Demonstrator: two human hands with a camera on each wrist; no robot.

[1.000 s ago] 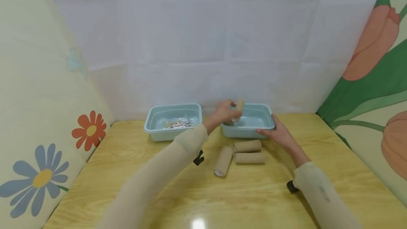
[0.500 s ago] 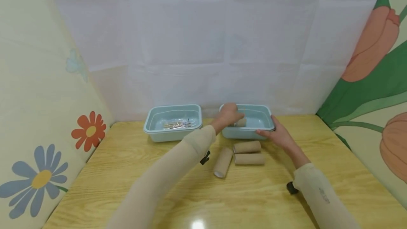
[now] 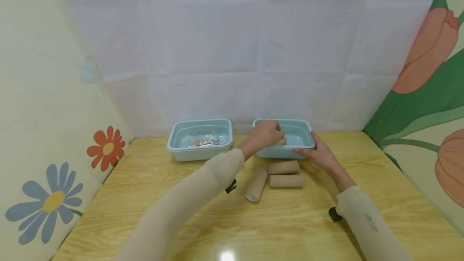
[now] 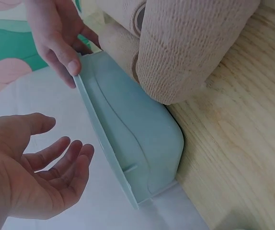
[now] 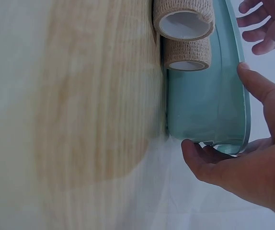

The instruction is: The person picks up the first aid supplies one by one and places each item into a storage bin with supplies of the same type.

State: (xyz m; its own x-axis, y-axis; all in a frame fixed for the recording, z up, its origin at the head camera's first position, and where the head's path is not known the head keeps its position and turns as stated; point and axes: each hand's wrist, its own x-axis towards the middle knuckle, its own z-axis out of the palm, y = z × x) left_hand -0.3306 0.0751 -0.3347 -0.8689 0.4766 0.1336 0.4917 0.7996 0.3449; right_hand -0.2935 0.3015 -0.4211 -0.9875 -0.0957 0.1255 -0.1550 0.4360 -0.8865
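My left hand (image 3: pixel 267 133) is over the left part of the right-hand pale blue plastic basin (image 3: pixel 279 153). In the left wrist view that left hand (image 4: pixel 46 167) has loosely bent fingers with nothing between them. A tan bandage roll (image 3: pixel 283 141) inside the basin is mostly hidden behind the hand. My right hand (image 3: pixel 320 152) grips the basin's right end, its thumb on the rim in the right wrist view. In front of the basin, three tan textured bandage rolls lie on the table: two side by side, the nearer roll (image 3: pixel 286 181) and the farther roll (image 3: pixel 284 167), and one slanted roll (image 3: pixel 256 184).
A second pale blue basin (image 3: pixel 200 155) stands to the left, with clear-wrapped thin items (image 3: pixel 204 141) in it. Both basins are near the back of the wood-grain table (image 3: pixel 290 228), before a white sheet (image 3: pixel 210 51). Flower-printed walls (image 3: pixel 417 112) flank the table.
My left hand has lowered a bandage roll into the right-hand basin and let go of it. The right hand stays at the basin's end.
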